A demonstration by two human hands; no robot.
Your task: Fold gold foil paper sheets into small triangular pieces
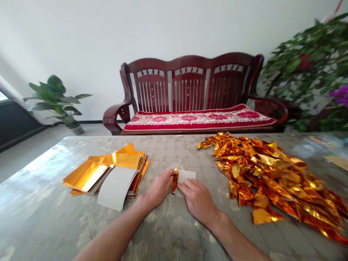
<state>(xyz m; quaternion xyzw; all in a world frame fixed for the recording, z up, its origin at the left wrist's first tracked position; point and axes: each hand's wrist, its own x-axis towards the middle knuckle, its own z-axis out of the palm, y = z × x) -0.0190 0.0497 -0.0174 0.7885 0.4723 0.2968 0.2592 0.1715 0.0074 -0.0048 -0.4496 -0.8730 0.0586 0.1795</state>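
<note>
A sheet of gold foil paper (pixel 188 175) lies at the middle of the table, its pale grey back facing up. Its left edge is turned over, so a narrow gold strip shows. My left hand (pixel 161 186) is closed on that folded edge, thumb and fingers together. From the right, my right hand (pixel 198 199) presses bent fingers onto the sheet close to the fold; its fingertips are partly hidden. Left of my hands sits a loose stack of gold foil sheets (pixel 95 172), with one grey-backed sheet (pixel 117 187) on top at the front.
A large heap of folded gold foil pieces (pixel 252 174) covers the right side of the patterned table (pixel 152 235). Behind it lies a clear plastic bag (pixel 317 145). Beyond the table's far edge stand a dark red wooden bench (pixel 187 90) and potted plants (pixel 56 99).
</note>
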